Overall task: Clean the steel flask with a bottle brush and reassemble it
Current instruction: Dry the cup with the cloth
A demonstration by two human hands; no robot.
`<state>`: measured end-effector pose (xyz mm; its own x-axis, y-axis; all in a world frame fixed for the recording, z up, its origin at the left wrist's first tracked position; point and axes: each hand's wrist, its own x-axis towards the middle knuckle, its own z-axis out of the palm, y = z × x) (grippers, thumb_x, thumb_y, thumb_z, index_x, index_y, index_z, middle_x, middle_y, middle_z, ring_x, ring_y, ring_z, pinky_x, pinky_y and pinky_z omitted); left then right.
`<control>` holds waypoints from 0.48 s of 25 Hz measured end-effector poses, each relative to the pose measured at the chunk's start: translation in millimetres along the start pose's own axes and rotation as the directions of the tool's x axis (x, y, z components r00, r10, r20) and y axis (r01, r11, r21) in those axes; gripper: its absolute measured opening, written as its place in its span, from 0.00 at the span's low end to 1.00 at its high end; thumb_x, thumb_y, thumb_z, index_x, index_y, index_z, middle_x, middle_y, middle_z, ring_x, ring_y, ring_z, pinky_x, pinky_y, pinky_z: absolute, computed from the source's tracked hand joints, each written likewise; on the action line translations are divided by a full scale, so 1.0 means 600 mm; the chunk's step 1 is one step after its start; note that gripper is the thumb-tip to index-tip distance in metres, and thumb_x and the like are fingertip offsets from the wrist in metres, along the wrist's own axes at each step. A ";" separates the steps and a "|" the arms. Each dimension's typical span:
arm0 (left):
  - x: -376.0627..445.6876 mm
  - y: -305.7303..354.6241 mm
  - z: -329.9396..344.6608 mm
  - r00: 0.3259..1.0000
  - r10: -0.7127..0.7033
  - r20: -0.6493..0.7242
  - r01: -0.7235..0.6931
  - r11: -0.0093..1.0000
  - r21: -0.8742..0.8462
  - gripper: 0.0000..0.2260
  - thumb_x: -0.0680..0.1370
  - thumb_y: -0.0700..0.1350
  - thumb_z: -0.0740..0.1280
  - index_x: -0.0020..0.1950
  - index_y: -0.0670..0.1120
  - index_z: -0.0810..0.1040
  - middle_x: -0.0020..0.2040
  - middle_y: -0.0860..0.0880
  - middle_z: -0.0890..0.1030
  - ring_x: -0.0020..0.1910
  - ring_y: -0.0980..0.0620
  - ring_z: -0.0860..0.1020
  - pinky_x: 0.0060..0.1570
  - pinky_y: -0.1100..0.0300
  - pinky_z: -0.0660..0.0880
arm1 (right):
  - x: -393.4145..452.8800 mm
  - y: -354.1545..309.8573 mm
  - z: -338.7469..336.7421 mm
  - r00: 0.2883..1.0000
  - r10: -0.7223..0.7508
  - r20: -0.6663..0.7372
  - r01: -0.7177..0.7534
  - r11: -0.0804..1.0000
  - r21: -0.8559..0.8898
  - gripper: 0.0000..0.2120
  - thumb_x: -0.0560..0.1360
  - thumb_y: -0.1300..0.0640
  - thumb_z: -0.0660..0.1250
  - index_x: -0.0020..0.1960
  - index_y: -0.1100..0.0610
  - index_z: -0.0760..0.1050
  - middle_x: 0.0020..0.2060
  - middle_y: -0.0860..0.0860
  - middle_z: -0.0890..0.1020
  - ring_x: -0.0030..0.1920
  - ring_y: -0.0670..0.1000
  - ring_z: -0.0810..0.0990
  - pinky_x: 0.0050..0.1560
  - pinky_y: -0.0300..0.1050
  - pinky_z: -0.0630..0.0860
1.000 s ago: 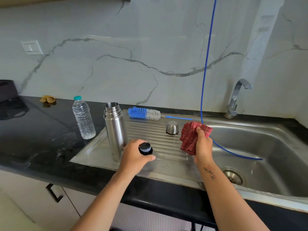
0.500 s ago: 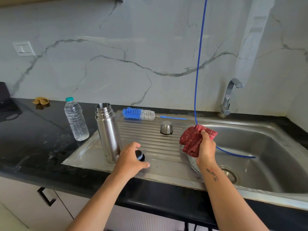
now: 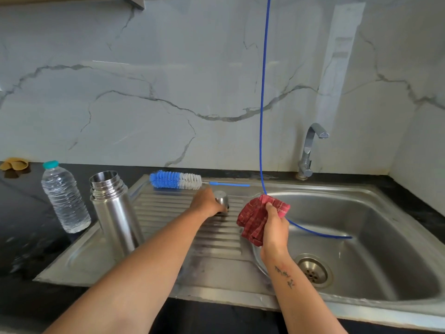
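Steel flask (image 3: 115, 210) stood upright and uncapped at the left end of the ribbed draining board (image 3: 168, 208), its threaded mouth open to the air. To its left, on the black counter (image 3: 29, 237), a clear plastic water bottle (image 3: 64, 198) with a teal cap stood upright just beside the sink's edge, and farther left, against the wall, lay a small yellowish crumpled thing (image 3: 14, 163) too small to make out. Behind the flask and to its right, a bottle brush (image 3: 175, 180) with blue and white bristles lay along the back rim of the draining board, its thin blue handle pointing right. The left hand (image 3: 207, 203) reached across the board and its fingers were curled round the small steel cup (image 3: 222, 201) that sat upside down on the ribs. Just right of it, the right hand (image 3: 274, 227) gripped a bunched red checked cloth (image 3: 257, 218) above the edge between board and basin. A blue cord (image 3: 263, 104) hung down from above, passed behind the cloth and trailed into the sink basin (image 3: 385, 237). The drain (image 3: 313, 271) sat low in the basin, and a chrome tap (image 3: 310, 150) rose from the back ledge against the veined marble wall (image 3: 168, 80).
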<state>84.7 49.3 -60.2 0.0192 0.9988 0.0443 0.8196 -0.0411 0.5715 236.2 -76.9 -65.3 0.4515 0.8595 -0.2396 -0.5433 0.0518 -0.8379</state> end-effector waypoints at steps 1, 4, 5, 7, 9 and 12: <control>0.009 -0.006 0.008 1.000 -0.008 -0.003 0.008 1.000 -0.009 0.34 0.63 0.53 0.85 0.64 0.45 0.77 0.60 0.47 0.81 0.57 0.46 0.80 0.56 0.52 0.79 | -0.001 -0.001 0.001 1.000 0.002 0.003 -0.002 1.000 0.004 0.07 0.83 0.52 0.64 0.53 0.54 0.79 0.49 0.57 0.86 0.51 0.61 0.86 0.55 0.68 0.81; 0.007 -0.004 0.008 0.999 0.006 -0.036 -0.009 0.996 -0.087 0.28 0.63 0.48 0.85 0.57 0.46 0.76 0.53 0.48 0.81 0.52 0.48 0.80 0.47 0.56 0.77 | 0.000 -0.001 0.003 1.000 -0.024 -0.014 0.024 0.999 -0.021 0.07 0.83 0.53 0.64 0.51 0.53 0.79 0.47 0.56 0.86 0.51 0.60 0.86 0.56 0.66 0.81; -0.001 0.003 0.002 0.999 0.016 -0.050 -0.022 0.990 -0.136 0.26 0.64 0.45 0.84 0.55 0.45 0.74 0.50 0.49 0.80 0.49 0.48 0.80 0.42 0.58 0.74 | -0.002 -0.002 0.003 0.999 -0.035 -0.019 0.034 0.999 -0.029 0.07 0.83 0.52 0.64 0.50 0.52 0.79 0.47 0.56 0.86 0.51 0.59 0.86 0.56 0.65 0.82; -0.025 0.025 -0.011 0.995 0.065 -0.073 -0.080 0.970 -0.229 0.24 0.66 0.40 0.81 0.53 0.45 0.71 0.47 0.49 0.78 0.43 0.52 0.78 0.35 0.61 0.69 | -0.004 -0.007 0.002 0.997 -0.072 -0.035 0.071 0.997 -0.039 0.08 0.84 0.51 0.63 0.50 0.51 0.79 0.47 0.55 0.86 0.49 0.56 0.85 0.54 0.59 0.83; -0.062 0.055 -0.023 0.979 0.181 -0.095 -0.200 0.942 -0.269 0.24 0.66 0.40 0.80 0.54 0.45 0.72 0.47 0.50 0.78 0.41 0.54 0.77 0.33 0.64 0.69 | -0.003 -0.012 -0.001 0.994 -0.088 -0.058 0.086 0.996 -0.032 0.10 0.84 0.49 0.62 0.51 0.52 0.79 0.47 0.54 0.86 0.47 0.53 0.85 0.51 0.54 0.82; -0.116 0.079 -0.021 0.929 0.365 -0.067 -0.366 0.867 -0.338 0.28 0.65 0.45 0.81 0.62 0.50 0.77 0.54 0.53 0.80 0.48 0.55 0.81 0.45 0.64 0.77 | -0.002 -0.014 -0.002 0.999 -0.041 -0.021 0.043 0.996 0.080 0.15 0.84 0.45 0.61 0.56 0.55 0.80 0.46 0.54 0.86 0.45 0.54 0.86 0.47 0.53 0.82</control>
<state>114.7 -22.5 -25.7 0.2786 0.9107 0.3050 0.5102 -0.4094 0.7564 240.9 -79.2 -58.7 0.4884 0.8457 -0.2150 -0.5781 0.1290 -0.8057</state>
